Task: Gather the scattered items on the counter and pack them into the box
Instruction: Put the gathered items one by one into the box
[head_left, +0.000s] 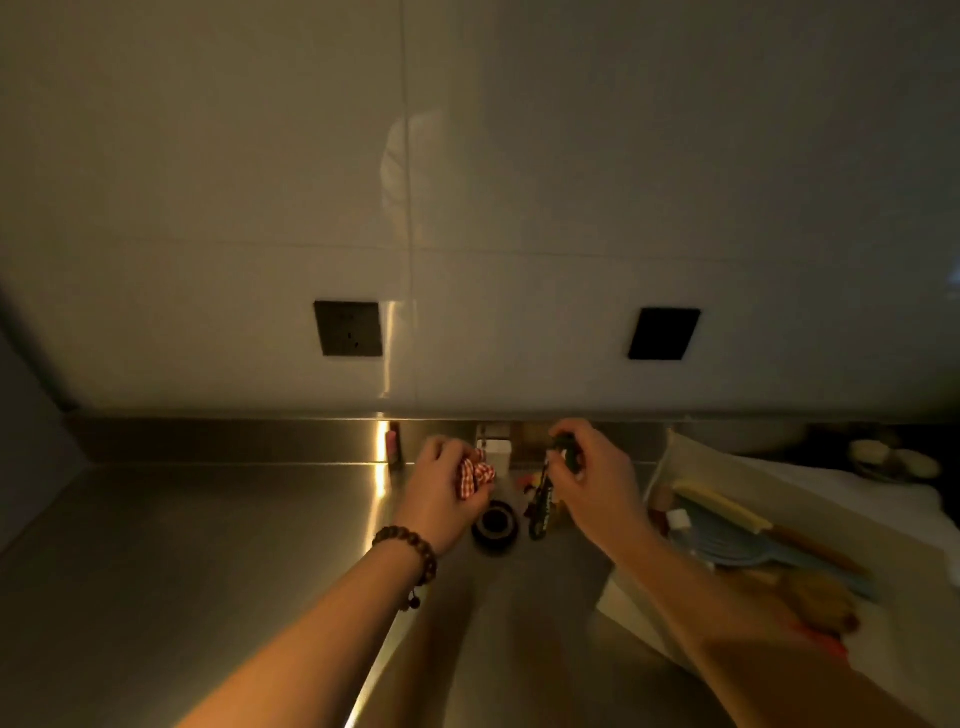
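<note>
My left hand (439, 486) grips a red-and-white checked cloth item (475, 475) above the steel counter (208, 545). Close to the back wall, my right hand (592, 478) pinches the top of a dark strap-like item (540, 506), which hangs down from my fingers. A black roll of tape (496, 525) lies on the counter between my hands. The white box (893, 608) stands to the right and holds a blue brush (743, 545), a yellow-headed tool with a wooden handle (727, 509) and a brown item (821, 597).
Small white boxes (496, 447) and a small bottle (393, 441) stand against the counter's back edge. Little orange bits (524, 480) lie near them. Two dark wall sockets (348, 328) sit on the tiled wall. Round pale objects (893, 460) are at far right.
</note>
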